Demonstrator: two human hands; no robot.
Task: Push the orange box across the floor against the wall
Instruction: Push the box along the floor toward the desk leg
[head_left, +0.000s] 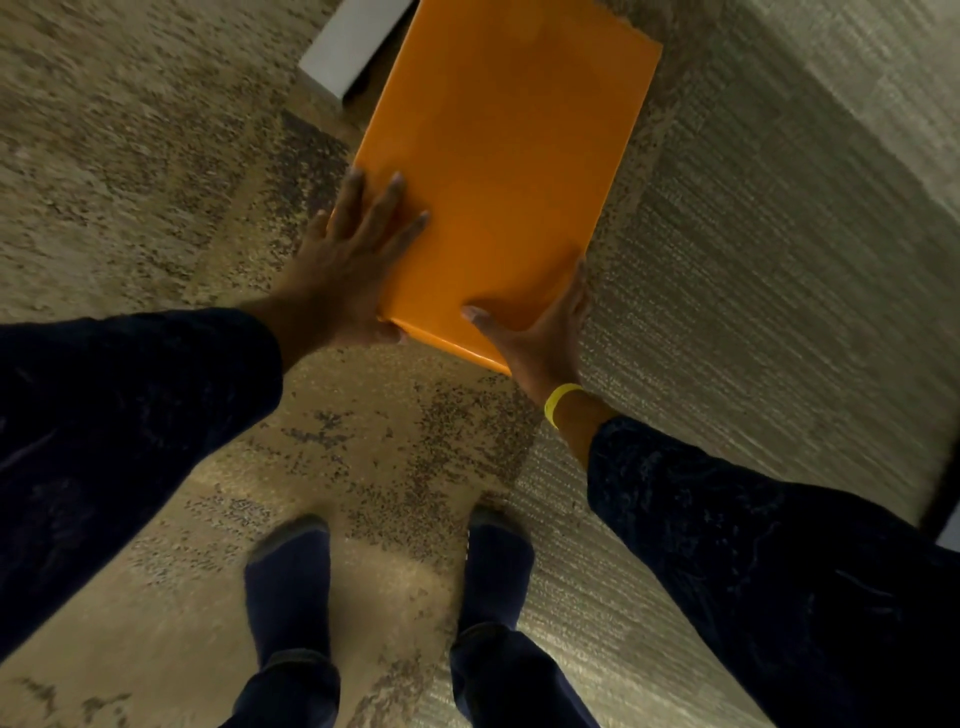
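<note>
A smooth orange box (506, 156) stands on the carpet in the upper middle of the head view, its long side running away from me. My left hand (348, 260) lies flat on its near left corner, fingers spread over the top and thumb at the near edge. My right hand (540, 332) clasps the near right corner, thumb on top and fingers down the right side. Both arms wear dark sleeves, and a yellow band (560, 401) circles the right wrist. The box's far end runs out of the frame at the top.
A white baseboard or wall foot (348, 47) shows at the top, left of the box's far end. My two feet (395, 587) in dark shoes stand on mottled tan carpet (156, 182). Striped grey carpet (753, 286) lies to the right.
</note>
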